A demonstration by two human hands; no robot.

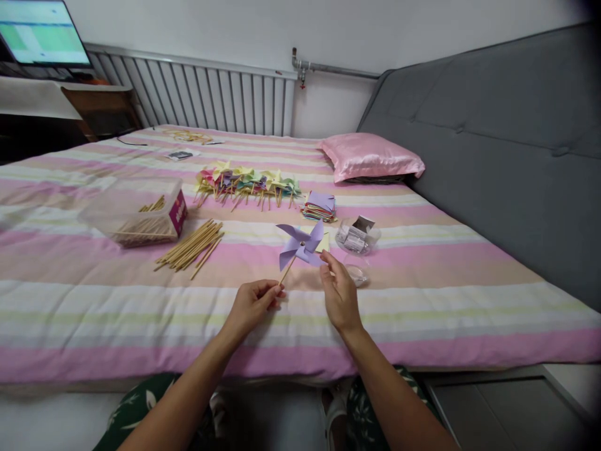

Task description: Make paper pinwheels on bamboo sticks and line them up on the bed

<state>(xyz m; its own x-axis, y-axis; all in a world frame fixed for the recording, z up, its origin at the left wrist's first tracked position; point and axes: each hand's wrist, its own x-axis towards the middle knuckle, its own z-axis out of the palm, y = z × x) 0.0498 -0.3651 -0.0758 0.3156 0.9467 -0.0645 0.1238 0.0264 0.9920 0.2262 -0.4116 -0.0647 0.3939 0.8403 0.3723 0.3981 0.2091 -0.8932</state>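
A purple paper pinwheel [300, 243] on a thin wooden stick is held up over the bed. My left hand [256, 305] is closed, pinching the lower part of that stick between thumb and fingers. Beside the pinwheel's right blade is my right hand [339, 291], its thumb and fingers apart; the fingertips reach the blade's edge, and whether they touch it I cannot tell. Behind the pinwheel lies a pale yellow paper piece [322, 243], partly hidden. To the right, a clear plastic container [345, 241] holds small silvery packets, with a clear round lid [357, 275] near it.
Wooden sticks [190, 245] lie left, beside a clear plastic box [136, 210] with more sticks. Several finished pinwheels [248, 181] are heaped farther back, near a stack of coloured paper [320, 205]. A pink pillow [370, 156] rests against the grey headboard [488, 125].
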